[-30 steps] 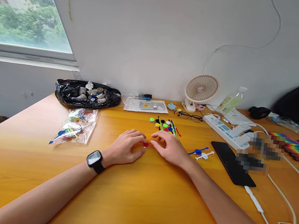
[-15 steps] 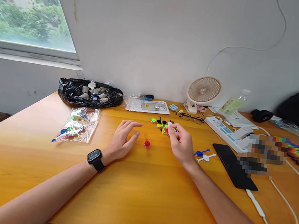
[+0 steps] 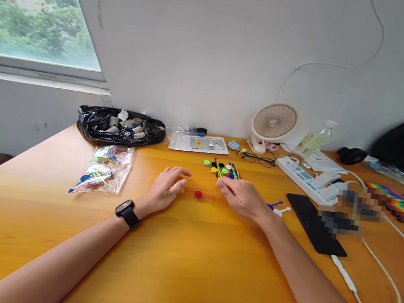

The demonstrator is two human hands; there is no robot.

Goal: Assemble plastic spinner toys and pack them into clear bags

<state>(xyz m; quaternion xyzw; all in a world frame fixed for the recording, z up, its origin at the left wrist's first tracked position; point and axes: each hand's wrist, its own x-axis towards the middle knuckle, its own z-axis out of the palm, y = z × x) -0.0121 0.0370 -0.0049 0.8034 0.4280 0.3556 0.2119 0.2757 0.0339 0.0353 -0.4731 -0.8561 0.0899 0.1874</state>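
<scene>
A small red spinning top (image 3: 198, 195) is on the table between my two hands, with a blurred red streak around it. My left hand (image 3: 164, 188) rests to its left, fingers stretched out and lightly bent, holding nothing. To the right of the red piece is my right hand (image 3: 242, 196), its fingers curled and the thumb pressed against them. Whatever it might hold is hidden. Just beyond its fingertips lies a pile of small colourful plastic pieces (image 3: 214, 170), round and stick-shaped. A blue arrow-shaped piece (image 3: 275, 205) and a white arrow-shaped piece (image 3: 282, 211) lie beside my right wrist.
A clear bag of colourful parts (image 3: 102, 171) lies left, before a black plastic bag (image 3: 90, 130). Glasses (image 3: 259, 159), a small fan (image 3: 275, 121) and a bottle (image 3: 313, 141) are at the back. A power strip (image 3: 303, 179) and a black phone (image 3: 314, 224) with cables are right.
My right hand has moved slightly down and turned, its fingers now pointing left toward the red top. My left hand has stayed nearly still. The red top's blur has changed direction.
</scene>
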